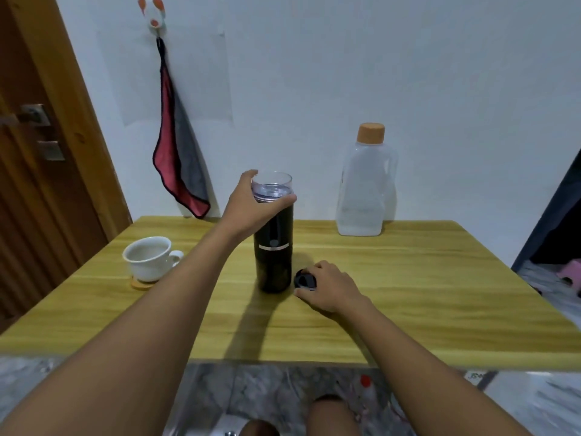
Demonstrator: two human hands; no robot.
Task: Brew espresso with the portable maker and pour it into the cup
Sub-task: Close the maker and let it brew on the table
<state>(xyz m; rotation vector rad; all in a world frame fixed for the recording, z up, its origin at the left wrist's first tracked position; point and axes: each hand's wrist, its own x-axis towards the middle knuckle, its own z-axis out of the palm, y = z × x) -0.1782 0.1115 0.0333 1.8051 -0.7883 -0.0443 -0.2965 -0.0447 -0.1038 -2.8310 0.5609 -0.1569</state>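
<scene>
A wooden door (37, 184) is seen at the far left, beyond the table (408, 294). Beside it, a red and grey cloth (179, 171) is hung from a wall hook (153, 14), and its lower end is seen just above the table's far left corner.

Near the left edge, a white cup (147, 258) is set upright on a round wooden coaster (141, 285), with its handle turned to the right.

The left hand (248, 206) is reached forward and is clamped on the upper part of the portable maker (273, 256). Its thumb and fingers are curled round the band where the clear top section (273, 184) meets the black body. The maker is stood upright near the middle of the table, well apart from the cup, and a shadow is thrown from it toward the near edge.

Just right of the maker's base, a small black cap (304, 280) is held down on the tabletop. The right hand (330, 287) is laid over it with the fingers curled round it, so that only the cap's left part is shown. Whether the cap touches the maker cannot be told.

Toward the far edge, right of the maker, a translucent plastic bottle (364, 190) is stood upright against the wall, closed with an orange lid (371, 133).
</scene>
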